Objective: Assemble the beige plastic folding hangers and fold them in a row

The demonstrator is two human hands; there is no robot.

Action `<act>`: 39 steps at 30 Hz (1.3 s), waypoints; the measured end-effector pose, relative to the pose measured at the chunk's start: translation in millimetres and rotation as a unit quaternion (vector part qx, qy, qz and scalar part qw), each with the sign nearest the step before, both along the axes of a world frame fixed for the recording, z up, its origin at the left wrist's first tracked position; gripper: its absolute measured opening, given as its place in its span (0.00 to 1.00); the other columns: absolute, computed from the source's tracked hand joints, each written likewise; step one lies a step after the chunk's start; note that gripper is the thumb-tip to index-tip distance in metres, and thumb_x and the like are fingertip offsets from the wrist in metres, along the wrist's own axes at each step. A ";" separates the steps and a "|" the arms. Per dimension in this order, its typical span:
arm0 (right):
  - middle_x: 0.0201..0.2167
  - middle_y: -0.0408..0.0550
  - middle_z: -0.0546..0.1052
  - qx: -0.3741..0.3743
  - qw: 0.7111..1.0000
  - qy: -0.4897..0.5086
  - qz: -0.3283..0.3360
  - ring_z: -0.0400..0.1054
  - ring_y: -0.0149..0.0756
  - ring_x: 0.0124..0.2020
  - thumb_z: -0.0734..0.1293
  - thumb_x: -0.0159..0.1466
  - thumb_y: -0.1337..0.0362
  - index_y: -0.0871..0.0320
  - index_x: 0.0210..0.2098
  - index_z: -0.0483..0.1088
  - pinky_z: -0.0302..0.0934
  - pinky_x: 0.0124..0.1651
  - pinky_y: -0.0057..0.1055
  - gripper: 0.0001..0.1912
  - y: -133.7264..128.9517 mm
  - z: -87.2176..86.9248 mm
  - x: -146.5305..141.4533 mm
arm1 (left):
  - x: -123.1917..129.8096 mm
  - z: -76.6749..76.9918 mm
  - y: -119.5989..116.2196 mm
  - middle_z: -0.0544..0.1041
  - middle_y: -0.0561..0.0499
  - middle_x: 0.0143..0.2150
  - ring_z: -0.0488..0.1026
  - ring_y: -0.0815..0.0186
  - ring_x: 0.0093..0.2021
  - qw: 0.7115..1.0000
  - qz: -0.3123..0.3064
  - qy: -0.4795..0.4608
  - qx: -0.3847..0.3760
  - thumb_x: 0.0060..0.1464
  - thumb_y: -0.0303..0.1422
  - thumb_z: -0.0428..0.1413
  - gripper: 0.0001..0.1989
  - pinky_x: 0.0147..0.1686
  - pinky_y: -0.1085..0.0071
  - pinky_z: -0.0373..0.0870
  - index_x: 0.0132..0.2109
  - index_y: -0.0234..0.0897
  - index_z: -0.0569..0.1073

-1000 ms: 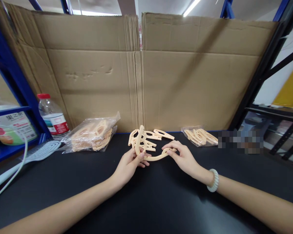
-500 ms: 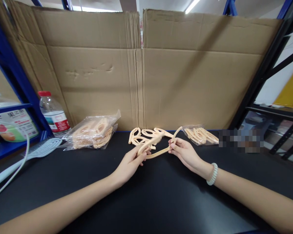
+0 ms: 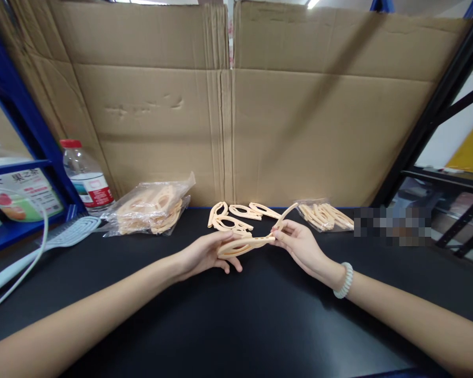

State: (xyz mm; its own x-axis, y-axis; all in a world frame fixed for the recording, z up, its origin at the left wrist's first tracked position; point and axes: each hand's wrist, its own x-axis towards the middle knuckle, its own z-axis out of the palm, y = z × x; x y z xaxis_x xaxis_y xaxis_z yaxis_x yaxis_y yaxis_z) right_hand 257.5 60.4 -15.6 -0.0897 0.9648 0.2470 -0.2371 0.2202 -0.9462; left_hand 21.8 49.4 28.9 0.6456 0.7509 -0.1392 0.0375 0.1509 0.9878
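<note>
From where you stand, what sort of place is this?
Probably a workshop or packing bench: a black tabletop, tall brown cardboard sheets behind it, and clear plastic bags of cream-coloured parts beside the loose ones.

The curved pale-cream pieces (image 3: 246, 243) between the hands look like smooth, faintly satiny plastic. The flat black surface (image 3: 236, 320) is smooth, with a soft sheen near right. Far left, the crinkled transparent bag (image 3: 150, 207) looks like glossy plastic film; the tall brown panels (image 3: 161, 115) are matt, creased cardboard.

Bright overhead light, broad diagonal shadow on the cardboard (image 3: 323, 121), soft tabletop glare.
</note>
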 end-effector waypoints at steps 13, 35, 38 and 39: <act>0.30 0.44 0.74 0.177 0.970 -0.164 0.015 0.69 0.34 0.33 0.71 0.57 0.62 0.56 0.29 0.71 0.65 0.37 0.32 0.06 -15.7 4.1 -5.0 | 22.9 -13.4 -5.0 0.72 0.55 0.27 0.65 0.70 0.25 0.981 0.040 0.115 0.150 0.54 0.39 0.55 0.12 0.26 0.76 0.59 0.41 0.36 0.75; 0.29 0.47 0.74 0.457 0.802 -0.385 -0.025 0.67 0.31 0.30 0.60 0.67 0.72 0.58 0.34 0.73 0.64 0.32 0.29 0.11 -27.4 6.7 -4.3 | 19.5 -12.1 -9.7 0.60 0.59 0.22 0.56 0.72 0.22 0.870 -0.056 0.253 0.420 0.65 0.34 0.42 0.15 0.24 0.75 0.54 0.31 0.36 0.65; 0.27 0.48 0.74 0.509 0.755 -0.412 -0.028 0.66 0.33 0.29 0.58 0.66 0.74 0.59 0.35 0.72 0.63 0.31 0.30 0.12 -28.0 9.1 -3.7 | 19.5 -12.3 -10.5 0.58 0.60 0.21 0.55 0.72 0.22 0.867 -0.062 0.247 0.429 0.65 0.33 0.42 0.14 0.24 0.75 0.53 0.31 0.36 0.64; 0.27 0.48 0.74 0.525 0.742 -0.416 -0.026 0.66 0.33 0.29 0.57 0.66 0.75 0.59 0.35 0.72 0.63 0.31 0.30 0.12 -28.0 9.8 -3.3 | 19.6 -12.5 -10.5 0.58 0.60 0.21 0.55 0.72 0.22 0.865 -0.064 0.246 0.432 0.65 0.32 0.42 0.14 0.24 0.75 0.53 0.31 0.36 0.64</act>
State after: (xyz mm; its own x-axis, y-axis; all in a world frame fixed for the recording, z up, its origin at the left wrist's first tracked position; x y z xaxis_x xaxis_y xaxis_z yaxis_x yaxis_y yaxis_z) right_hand 254.2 32.4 -5.8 -0.6028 0.2876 0.7442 0.3677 0.9280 -0.0608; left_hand 41.4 38.9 16.4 0.7533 0.6387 0.1568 0.4474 -0.6724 0.5896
